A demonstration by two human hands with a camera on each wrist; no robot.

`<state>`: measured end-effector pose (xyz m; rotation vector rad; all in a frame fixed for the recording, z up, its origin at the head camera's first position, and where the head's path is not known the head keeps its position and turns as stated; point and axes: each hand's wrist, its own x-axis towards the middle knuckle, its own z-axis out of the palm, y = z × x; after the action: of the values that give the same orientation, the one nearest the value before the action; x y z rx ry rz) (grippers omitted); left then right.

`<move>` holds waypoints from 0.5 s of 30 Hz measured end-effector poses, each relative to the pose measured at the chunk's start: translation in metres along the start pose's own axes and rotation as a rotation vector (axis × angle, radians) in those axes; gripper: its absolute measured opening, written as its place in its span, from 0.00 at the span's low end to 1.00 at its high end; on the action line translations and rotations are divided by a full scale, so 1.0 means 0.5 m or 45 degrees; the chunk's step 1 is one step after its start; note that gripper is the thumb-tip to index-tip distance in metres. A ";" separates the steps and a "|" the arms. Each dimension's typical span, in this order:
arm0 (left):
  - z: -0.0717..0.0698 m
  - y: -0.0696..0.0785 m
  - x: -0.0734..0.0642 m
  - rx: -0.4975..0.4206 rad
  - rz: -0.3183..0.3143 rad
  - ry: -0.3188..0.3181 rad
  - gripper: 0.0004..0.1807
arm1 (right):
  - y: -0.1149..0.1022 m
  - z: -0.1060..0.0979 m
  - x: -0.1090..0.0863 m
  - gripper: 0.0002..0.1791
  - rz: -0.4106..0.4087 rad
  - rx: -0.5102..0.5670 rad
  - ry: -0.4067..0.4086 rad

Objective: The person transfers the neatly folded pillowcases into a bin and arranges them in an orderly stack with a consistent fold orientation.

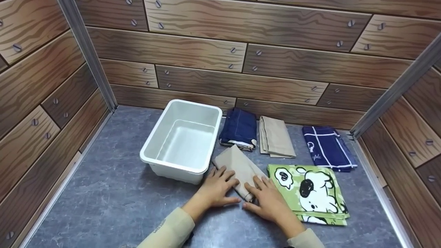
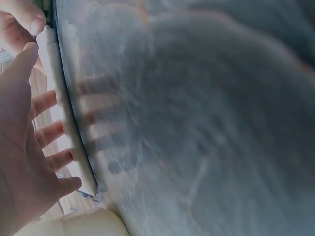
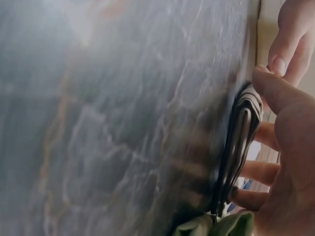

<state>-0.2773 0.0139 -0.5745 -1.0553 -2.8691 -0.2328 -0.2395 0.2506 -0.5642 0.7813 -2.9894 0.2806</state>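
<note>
Left sleeve [image 1: 172, 224] nearest, dark lettering [image 1: 159, 226] too small to read. Left hand [image 1: 216, 188] and right hand [image 1: 269, 200]: fingers spread, resting on folded beige cloth [image 1: 239, 163], nothing grasped. Beige cloth directly under fingertips, extending forward from between hands. Dog-printed green cloth [image 1: 322, 196] just beside right hand; white tub [image 1: 181, 167] near left. Farther right: navy checked cloth [image 1: 332, 150], white script [image 1: 316, 156] unclear.

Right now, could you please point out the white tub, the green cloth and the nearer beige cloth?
White tub [image 1: 186, 142]: head view, on its inside floor.
Green cloth [image 1: 311, 193]: head view, middle of its printed top.
Nearer beige cloth [image 1: 243, 166]: head view, middle of its upper face.
</note>
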 end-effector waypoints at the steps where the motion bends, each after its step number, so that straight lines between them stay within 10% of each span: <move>1: 0.000 0.000 0.001 0.002 -0.001 0.008 0.37 | -0.002 -0.001 -0.001 0.40 0.000 0.005 0.002; 15: 0.003 0.002 0.000 -0.034 -0.003 0.039 0.34 | -0.015 0.004 -0.007 0.40 0.035 0.042 0.009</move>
<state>-0.2766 0.0146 -0.5761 -1.0438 -2.8481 -0.2857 -0.2327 0.2455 -0.5652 0.7414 -2.9983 0.3344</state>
